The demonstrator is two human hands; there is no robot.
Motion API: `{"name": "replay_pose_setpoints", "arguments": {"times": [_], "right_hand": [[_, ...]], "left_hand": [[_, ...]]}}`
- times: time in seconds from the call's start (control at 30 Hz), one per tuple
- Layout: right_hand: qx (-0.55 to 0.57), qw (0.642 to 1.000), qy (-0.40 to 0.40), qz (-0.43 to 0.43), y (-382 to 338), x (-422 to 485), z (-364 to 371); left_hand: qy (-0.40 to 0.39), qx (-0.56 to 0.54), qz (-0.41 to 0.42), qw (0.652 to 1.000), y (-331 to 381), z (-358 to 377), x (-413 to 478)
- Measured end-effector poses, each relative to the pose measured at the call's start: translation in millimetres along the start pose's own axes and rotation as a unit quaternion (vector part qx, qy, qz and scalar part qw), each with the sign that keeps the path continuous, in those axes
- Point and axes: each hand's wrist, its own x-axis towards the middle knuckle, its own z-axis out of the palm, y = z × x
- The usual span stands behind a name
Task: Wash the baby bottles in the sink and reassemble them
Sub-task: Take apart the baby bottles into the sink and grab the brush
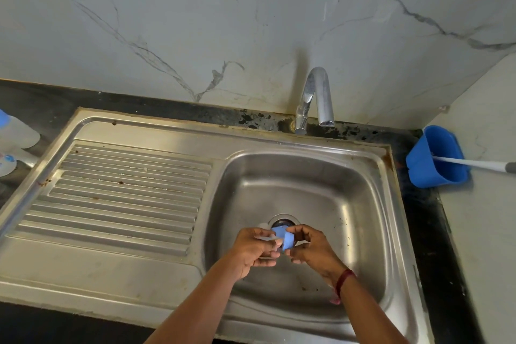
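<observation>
1. The left hand (252, 250) and the right hand (310, 248) are meeting over the middle of the sink basin (363, 204), just in front of the drain (282, 222).
2. Both are pinching one small blue bottle part (284, 237) with curled fingers, the left from its side and the right from the other. A pale piece is showing under the left fingers, but what it is cannot be told.
3. Holding the part low over the basin is probably meant to keep drips and any dropped piece inside the bowl.
4. The tap (315, 98) is standing at the basin's far edge, its spout well apart from the hands. No stream can be made out.
5. Two baby bottles (16, 134) are waiting on the counter by the far left edge of the sink, beyond the ribbed drainboard (125, 193).
6. A blue tub (438, 159) with a long white handle (474, 165) in it is sitting at the counter's right far corner.
7. The basin walls are leaving free room round the hands, and the drainboard is offering a flat place for setting parts down.
</observation>
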Motion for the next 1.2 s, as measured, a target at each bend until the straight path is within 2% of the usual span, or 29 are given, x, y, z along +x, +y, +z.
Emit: {"name": "replay_pose_setpoints", "arguments": {"times": [0.17, 0.33, 0.53, 0.77, 1.03, 1.2], "right_hand": [[-0.189, 0.977, 0.074, 0.059, 29.5, 18.4, -5.7], [-0.282, 0.950, 0.069, 0.113, 38.2, 24.2, -1.9], [-0.261, 0.949, 0.134, 0.116, 33.1, 20.1, -5.4], [-0.209, 0.963, 0.161, 0.061, 4.2, 5.3, 5.7], [-0.181, 0.975, 0.113, -0.061, -36.7, -11.4, 62.0], [-0.196, 0.970, 0.097, -0.104, -67.6, -14.9, 101.4]], "left_hand": [[0.088, 0.016, -0.022, 0.996, -7.3, 2.5, 13.9], [0.106, 0.029, -0.030, 0.994, -15.2, 7.3, 22.4], [0.112, 0.005, -0.028, 0.993, -19.6, -2.7, 23.0], [0.151, -0.006, 0.005, 0.989, -24.7, -21.8, 5.5], [0.136, -0.043, 0.066, 0.988, -11.4, -48.1, -34.5], [0.128, -0.084, 0.124, 0.980, 5.7, -81.7, -51.5]]}}
